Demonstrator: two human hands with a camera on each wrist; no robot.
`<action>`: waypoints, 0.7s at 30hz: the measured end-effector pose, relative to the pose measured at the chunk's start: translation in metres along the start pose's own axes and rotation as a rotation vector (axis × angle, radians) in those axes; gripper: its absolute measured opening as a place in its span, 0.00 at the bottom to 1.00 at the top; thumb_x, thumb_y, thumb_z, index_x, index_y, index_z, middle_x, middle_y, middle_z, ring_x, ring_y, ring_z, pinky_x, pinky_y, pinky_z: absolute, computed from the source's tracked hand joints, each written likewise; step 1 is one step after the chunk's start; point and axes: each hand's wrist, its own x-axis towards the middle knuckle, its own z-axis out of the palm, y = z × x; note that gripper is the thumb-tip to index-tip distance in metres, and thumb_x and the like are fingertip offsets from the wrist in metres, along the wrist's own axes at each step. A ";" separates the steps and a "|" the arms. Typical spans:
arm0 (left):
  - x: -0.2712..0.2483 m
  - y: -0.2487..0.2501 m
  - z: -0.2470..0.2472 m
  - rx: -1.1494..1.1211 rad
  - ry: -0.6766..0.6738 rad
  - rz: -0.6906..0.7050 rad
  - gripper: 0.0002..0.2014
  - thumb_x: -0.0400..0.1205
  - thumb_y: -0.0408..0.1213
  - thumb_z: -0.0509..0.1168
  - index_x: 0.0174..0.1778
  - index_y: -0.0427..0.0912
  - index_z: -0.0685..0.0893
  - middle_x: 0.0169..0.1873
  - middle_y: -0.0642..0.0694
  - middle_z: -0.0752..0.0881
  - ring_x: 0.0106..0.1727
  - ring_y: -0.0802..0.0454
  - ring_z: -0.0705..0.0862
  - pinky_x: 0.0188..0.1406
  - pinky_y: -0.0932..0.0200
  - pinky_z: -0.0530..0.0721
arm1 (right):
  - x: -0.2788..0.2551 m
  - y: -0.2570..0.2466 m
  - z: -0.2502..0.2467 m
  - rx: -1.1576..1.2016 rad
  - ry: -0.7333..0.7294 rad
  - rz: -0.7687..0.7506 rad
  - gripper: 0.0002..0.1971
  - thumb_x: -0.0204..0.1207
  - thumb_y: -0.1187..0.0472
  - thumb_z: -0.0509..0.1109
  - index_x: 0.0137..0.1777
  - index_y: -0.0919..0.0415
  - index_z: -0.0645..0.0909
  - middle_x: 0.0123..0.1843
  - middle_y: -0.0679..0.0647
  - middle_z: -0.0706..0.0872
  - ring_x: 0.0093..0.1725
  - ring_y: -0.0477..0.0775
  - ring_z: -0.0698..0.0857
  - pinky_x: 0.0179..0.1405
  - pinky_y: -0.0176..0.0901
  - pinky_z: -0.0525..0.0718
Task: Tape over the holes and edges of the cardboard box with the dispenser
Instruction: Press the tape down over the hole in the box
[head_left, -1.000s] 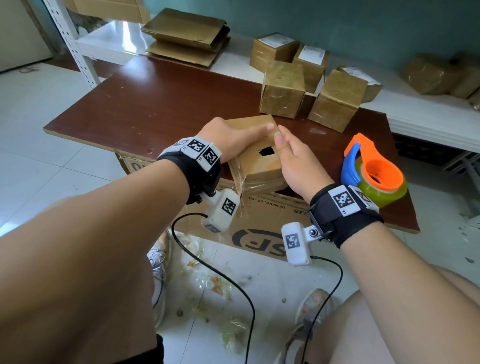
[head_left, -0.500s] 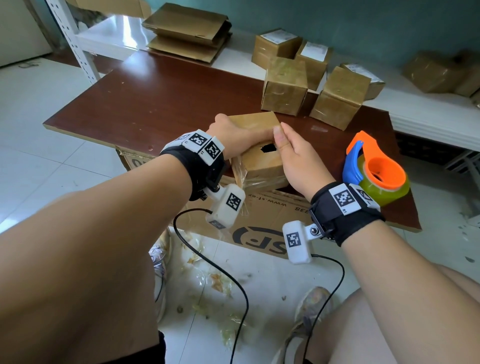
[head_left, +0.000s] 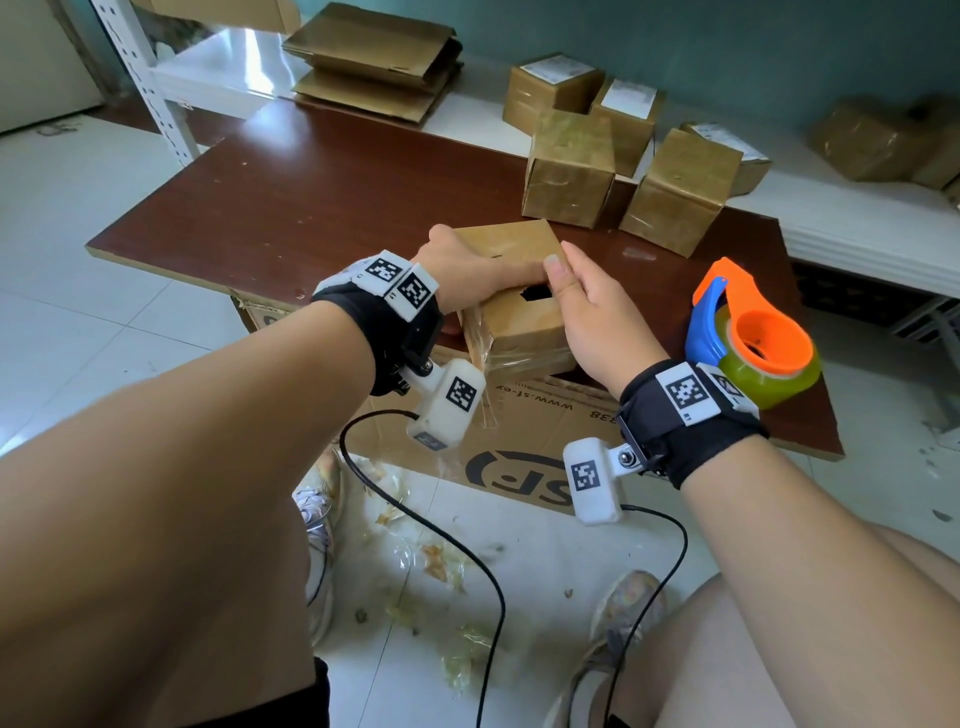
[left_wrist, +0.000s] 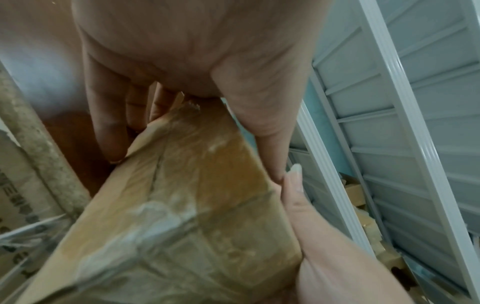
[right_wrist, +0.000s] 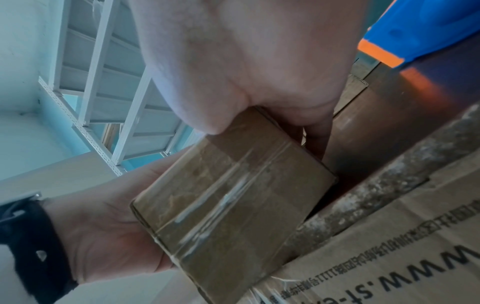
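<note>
While brown table (head_left: 322, 208) carries everything, order runs down in size. Cardboard box (head_left: 519, 327) sits at near table edge, partly overhanging, open hole (head_left: 535, 294) on top face, loose clear tape wrinkled on front. Left hand (head_left: 467, 265) wraps box from left, thumb across top; right hand (head_left: 592, 317) clasps right side, thumb beside hole. Tape dispenser (head_left: 753, 338) lies idle just right of right hand. Risks: box tipping off edge once one hand releases; hole staying uncovered; wrinkled tape creasing further under pressing.
</note>
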 end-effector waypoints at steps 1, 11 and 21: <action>0.001 0.000 -0.002 -0.031 -0.018 -0.006 0.68 0.52 0.82 0.80 0.81 0.42 0.69 0.63 0.46 0.87 0.59 0.44 0.92 0.55 0.40 0.94 | 0.000 0.000 0.000 -0.001 0.004 -0.002 0.33 0.94 0.38 0.54 0.95 0.51 0.58 0.93 0.45 0.65 0.91 0.45 0.63 0.84 0.37 0.59; 0.004 -0.015 -0.016 -0.257 0.030 0.009 0.28 0.86 0.68 0.63 0.68 0.47 0.87 0.60 0.46 0.90 0.61 0.44 0.90 0.54 0.42 0.95 | 0.003 0.002 0.004 0.018 0.044 0.019 0.33 0.93 0.37 0.54 0.94 0.50 0.62 0.92 0.45 0.68 0.89 0.46 0.67 0.88 0.43 0.62; -0.017 0.014 0.004 0.049 -0.010 0.199 0.35 0.88 0.58 0.68 0.83 0.38 0.71 0.63 0.47 0.87 0.61 0.48 0.89 0.63 0.45 0.91 | 0.013 -0.006 0.004 0.075 0.203 0.231 0.30 0.93 0.35 0.51 0.72 0.59 0.80 0.66 0.53 0.87 0.65 0.58 0.84 0.60 0.50 0.76</action>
